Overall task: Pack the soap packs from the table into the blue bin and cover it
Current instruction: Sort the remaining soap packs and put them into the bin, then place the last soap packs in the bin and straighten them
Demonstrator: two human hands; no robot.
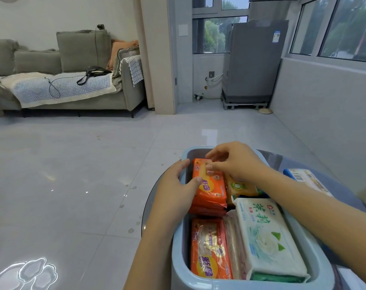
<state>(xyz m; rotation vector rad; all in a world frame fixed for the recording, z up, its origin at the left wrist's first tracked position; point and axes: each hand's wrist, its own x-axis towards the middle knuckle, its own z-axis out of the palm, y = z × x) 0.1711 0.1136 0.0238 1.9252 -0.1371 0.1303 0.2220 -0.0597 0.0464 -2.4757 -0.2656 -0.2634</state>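
Nearest in blue bin (179,258): orange soap pack (209,248) at left, white soap pack with green print (268,239) at right, pinkish pack (233,245) wedged between. Farther in, stacked orange packs (209,191) along left wall, yellow-orange pack (239,186) beside them. Left hand (178,183) draped over left rim, thumb pressing top orange pack, fingers (183,165) loosely curved, not clenched. Right hand (234,162) above far end, fingers (212,166) pinching top orange pack's far edge. One pack (307,178) left on surface (332,185), right of bin. Beyond: tiled floor (73,164), grey sofa (73,80), covered appliance (253,59) by windows
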